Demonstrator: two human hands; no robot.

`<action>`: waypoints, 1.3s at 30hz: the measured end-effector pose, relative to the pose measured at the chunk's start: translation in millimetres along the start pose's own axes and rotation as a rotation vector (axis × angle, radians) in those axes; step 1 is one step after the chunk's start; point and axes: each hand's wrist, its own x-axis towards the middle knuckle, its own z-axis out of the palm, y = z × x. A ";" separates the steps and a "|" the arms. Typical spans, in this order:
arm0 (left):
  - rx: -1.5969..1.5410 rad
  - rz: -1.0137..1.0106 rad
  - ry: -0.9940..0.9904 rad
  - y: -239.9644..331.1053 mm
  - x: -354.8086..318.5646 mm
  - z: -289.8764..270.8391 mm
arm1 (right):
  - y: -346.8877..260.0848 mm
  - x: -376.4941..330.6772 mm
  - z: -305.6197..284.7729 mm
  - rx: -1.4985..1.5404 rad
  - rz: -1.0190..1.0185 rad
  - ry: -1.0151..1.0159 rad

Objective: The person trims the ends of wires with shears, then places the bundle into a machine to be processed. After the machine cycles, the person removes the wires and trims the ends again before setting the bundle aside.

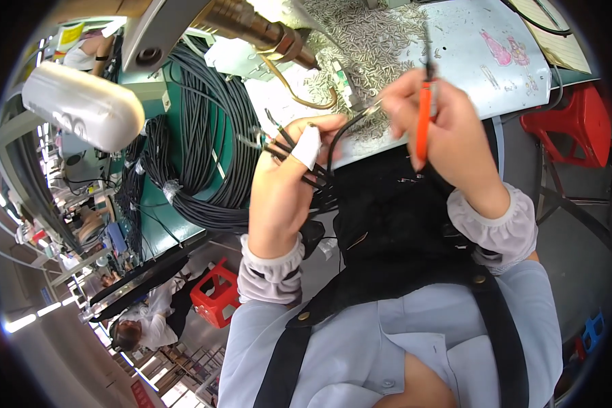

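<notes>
My left hand point(279, 183) is closed around several black cables point(347, 132) whose stripped ends show thin coloured and bare wires. White tape point(307, 147) is wrapped on its thumb. My right hand point(459, 129) grips an orange-handled hand tool point(423, 122) with a slim dark tip pointing away from me; its exact kind is unclear. The thumb and forefinger of that hand are beside the bare wire end of one cable, slightly blurred, and I cannot tell whether they touch it. Beyond both hands lies a heap of small silver metal pins point(381, 41) on a pale work plate point(469, 41).
A machine with a metal cylinder head point(265, 34) hangs over the plate. Large coils of black cable point(214, 136) lie on a green table point(160, 228) at left. Red stools point(571, 126) stand right and lower left. A white rounded lamp-like housing point(81, 105) juts in; another person point(149, 319) sits far off.
</notes>
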 end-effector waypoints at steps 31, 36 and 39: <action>-0.177 -0.233 -0.072 -3.8 -28.1 -4.7 | 3.0 -4.8 -6.4 -1.231 -1.196 -0.135; -0.043 -0.138 -0.046 -5.1 -32.8 2.4 | 12.8 -5.9 -7.1 -1.190 -1.213 -0.069; 0.142 0.001 0.045 -13.9 -36.1 8.5 | 20.4 -13.3 1.0 -1.159 -1.087 0.032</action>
